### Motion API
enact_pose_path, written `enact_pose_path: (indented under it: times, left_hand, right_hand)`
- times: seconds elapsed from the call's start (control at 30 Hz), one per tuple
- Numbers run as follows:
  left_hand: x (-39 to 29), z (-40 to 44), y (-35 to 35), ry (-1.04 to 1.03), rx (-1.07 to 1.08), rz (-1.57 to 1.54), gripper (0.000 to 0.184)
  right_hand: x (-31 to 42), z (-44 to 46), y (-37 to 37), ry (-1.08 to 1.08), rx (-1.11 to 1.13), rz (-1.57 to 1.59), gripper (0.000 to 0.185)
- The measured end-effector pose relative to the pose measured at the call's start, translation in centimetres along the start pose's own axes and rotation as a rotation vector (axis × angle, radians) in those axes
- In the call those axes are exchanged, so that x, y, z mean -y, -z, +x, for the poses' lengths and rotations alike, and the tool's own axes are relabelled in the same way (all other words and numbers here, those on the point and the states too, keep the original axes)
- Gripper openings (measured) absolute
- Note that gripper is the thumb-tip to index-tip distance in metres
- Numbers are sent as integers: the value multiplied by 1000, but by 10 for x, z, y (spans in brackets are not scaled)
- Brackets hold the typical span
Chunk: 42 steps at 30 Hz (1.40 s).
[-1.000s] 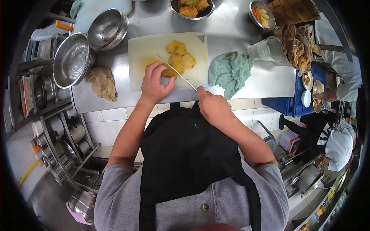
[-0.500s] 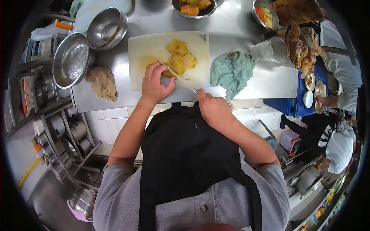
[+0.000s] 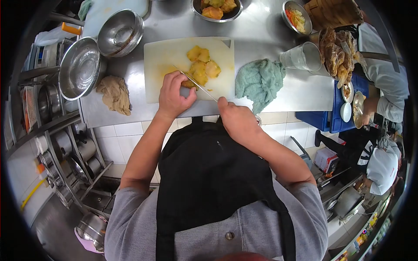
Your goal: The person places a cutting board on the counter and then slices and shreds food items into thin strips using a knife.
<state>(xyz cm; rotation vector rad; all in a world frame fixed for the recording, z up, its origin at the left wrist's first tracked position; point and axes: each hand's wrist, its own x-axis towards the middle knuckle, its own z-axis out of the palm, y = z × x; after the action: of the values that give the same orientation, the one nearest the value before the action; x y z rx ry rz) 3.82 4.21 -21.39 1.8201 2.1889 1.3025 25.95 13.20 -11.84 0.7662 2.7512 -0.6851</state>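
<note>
My right hand [image 3: 237,116] is closed around the handle of a knife [image 3: 204,91]. The thin blade slants up and left across a white cutting board [image 3: 159,56]. My left hand [image 3: 174,93] has its fingers curled onto a yellow-brown piece of food [image 3: 188,84] right beside the blade; its fingertips are partly hidden. Just beyond the blade lie several flat yellow slices [image 3: 198,69] of what looks like the same food, of a kind I cannot make out.
A green cloth [image 3: 260,82] lies right of the board, a brown cloth [image 3: 114,93] left. Metal bowls [image 3: 120,35] and a strainer [image 3: 80,69] stand at left. A bowl of orange-yellow chunks [image 3: 217,12] sits behind, a clear container [image 3: 300,56] at right. Other people work at far right.
My right hand and the knife have shifted slightly left and up. The left hand keeps its hold on the piece. At far right, another person's hand has moved by a pan.
</note>
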Motion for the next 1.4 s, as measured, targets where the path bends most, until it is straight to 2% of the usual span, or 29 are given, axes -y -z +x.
enact_pose_path:
  times: [0.2,0.4,0.5,0.7,0.8,1.0,1.2,1.4]
  left_hand:
    - [0,-1,-1,17,6,0,48]
    - [0,-3,0,19,28,-11,47]
    - [-1,-1,0,26,17,-6,47]
    - [-2,-4,0,25,17,-9,46]
    - [-4,-2,2,50,34,-8,46]
    - [-1,-5,-1,4,-5,-4,47]
    - [-4,3,6,29,11,-36,51]
    - [-14,12,6,76,-12,58,54]
  right_hand:
    - [6,34,-11,27,-54,-53,22]
    - [-8,6,-10,21,-4,8,23]
    - [1,37,-16,46,-31,-88,25]
    - [-13,15,-14,13,31,-19,22]
    - [-6,33,-18,13,16,-95,21]
    - [-19,-17,-20,-43,36,-114,18]
    - [-13,-34,-24,-105,35,-93,19]
    - [-21,-57,-25,-112,52,-62,18]
